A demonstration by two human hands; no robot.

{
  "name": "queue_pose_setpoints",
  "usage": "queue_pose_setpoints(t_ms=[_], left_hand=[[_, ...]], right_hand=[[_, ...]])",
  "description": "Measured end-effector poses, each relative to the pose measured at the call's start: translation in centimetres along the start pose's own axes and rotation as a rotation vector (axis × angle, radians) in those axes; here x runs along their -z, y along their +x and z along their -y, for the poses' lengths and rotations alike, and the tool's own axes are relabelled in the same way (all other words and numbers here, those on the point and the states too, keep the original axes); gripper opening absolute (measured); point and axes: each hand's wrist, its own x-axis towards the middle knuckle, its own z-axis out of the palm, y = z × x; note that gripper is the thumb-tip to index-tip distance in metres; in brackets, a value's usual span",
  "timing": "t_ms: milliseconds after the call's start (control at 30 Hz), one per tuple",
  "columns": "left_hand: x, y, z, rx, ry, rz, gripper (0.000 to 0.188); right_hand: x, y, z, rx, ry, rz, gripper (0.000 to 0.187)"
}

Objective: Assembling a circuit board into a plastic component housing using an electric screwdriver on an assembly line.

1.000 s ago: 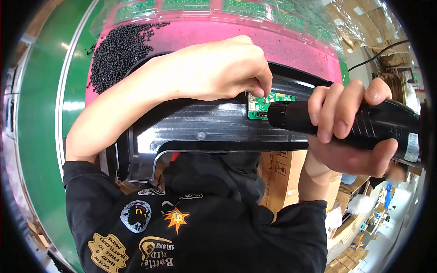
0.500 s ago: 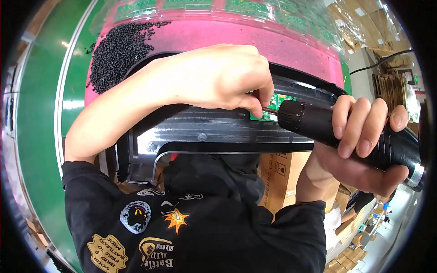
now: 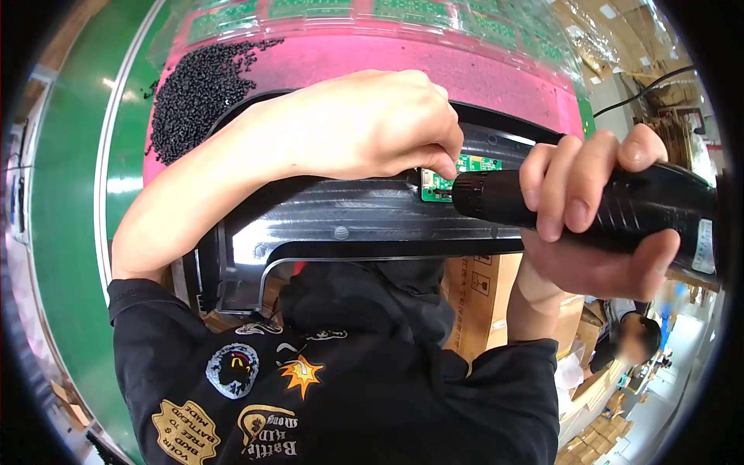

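Note:
My right hand (image 3: pixel 577 209) wraps round a black electric screwdriver (image 3: pixel 496 194), held nearly level with its nose pointing left. The tip of the driver is at a small green circuit board (image 3: pixel 430 192) lying in a black plastic housing (image 3: pixel 341 213). My left hand (image 3: pixel 411 128) arches over the housing from the left, thumb and fingers pinched together just above the board, next to the driver's nose. Whatever is between those fingertips is hidden. Part of the board is covered by the driver and my left fingers.
A heap of small black screws (image 3: pixel 194 97) lies on the pink mat (image 3: pixel 333 58), at the far left. Clear plastic trays of green boards (image 3: pixel 411 12) stand along the back. A cardboard box (image 3: pixel 480 298) is below the housing. Another person (image 3: pixel 628 337) is at the lower right.
The screwdriver and my right hand have shifted left, and the driver's tip has come down onto the board. My left fingers have lifted slightly off the bit, still pinched.

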Motion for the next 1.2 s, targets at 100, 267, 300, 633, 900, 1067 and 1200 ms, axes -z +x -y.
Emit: queue_pose_setpoints(t_ms=[100,267,300,633,900,1067,1200], left_hand=[[-0.2,0.1,-0.1,-0.05,0.049,-0.078,0.019],[0.3,0.3,-1.0,0.196,0.053,-0.065,0.025],[0.2,0.4,-1.0,0.2,0.054,-0.07,0.025],[0.0,0.3,-0.3,0.112,0.042,-0.156,0.016],[0.3,0.0,-0.7,0.164,0.027,-0.038,0.019],[-0.1,0.3,-0.7,-0.11,0.029,-0.052,0.023],[0.3,0.6,-0.9,-0.098,-0.027,-0.077,0.021]], right_hand=[[-0.2,-0.2,-0.2,-0.013,-0.032,-0.028,0.054],[-1.8,-0.5,-0.5,-0.106,-0.105,-0.205,0.055],[-1.9,-0.5,-0.4,-0.102,-0.12,-0.171,0.055],[-3.8,0.5,-0.4,-0.301,-0.374,-0.206,0.061],[-2.7,-0.1,-0.2,-0.197,-0.162,-0.26,0.063],[-1.8,0.7,2.4,0.065,-0.004,-0.212,0.058],[-0.6,1.1,2.6,0.148,-0.089,-0.084,0.059]])
